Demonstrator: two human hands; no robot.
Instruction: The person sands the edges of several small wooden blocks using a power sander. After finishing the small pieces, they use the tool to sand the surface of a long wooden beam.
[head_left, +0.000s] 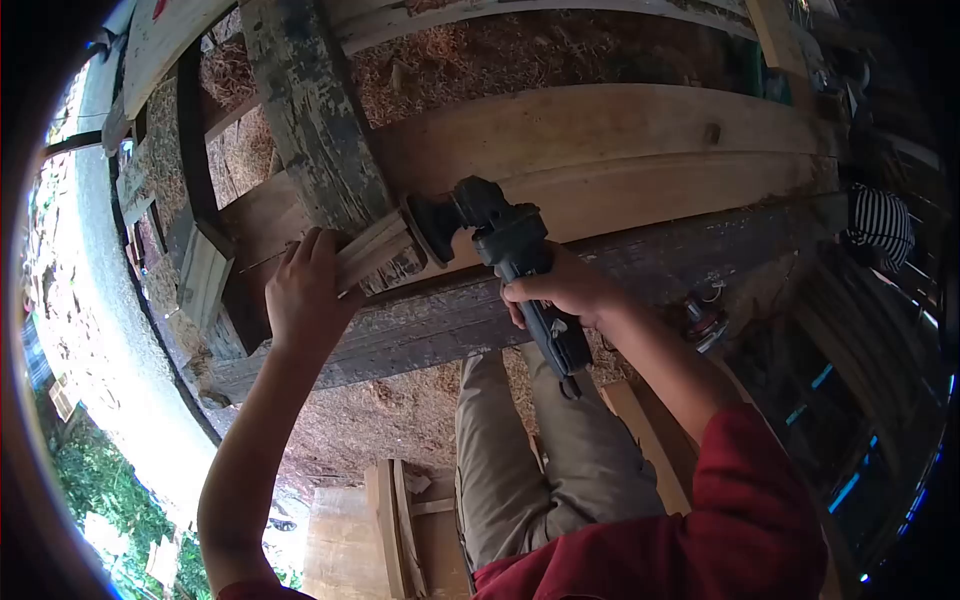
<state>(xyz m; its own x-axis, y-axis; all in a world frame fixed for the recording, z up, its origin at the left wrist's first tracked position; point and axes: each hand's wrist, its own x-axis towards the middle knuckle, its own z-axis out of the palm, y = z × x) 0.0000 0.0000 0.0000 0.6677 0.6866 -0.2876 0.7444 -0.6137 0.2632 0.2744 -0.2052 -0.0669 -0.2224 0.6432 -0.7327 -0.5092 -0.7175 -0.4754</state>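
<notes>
My right hand is wrapped round the black body of an angle grinder. The grinder's round dark disc is at the end of a short wooden block, touching it or very close. My left hand grips that block from the left, its fingers curled over the top. The block rests by a weathered, peeling beam that crosses the bench. Part of the block's far side is hidden behind my fingers and the disc.
Long planks lie across the bench, with a dark, worn timber along the near side. Wood shavings cover the ground. Loose boards lie by my legs. A red-and-metal tool sits at right, below a striped cloth.
</notes>
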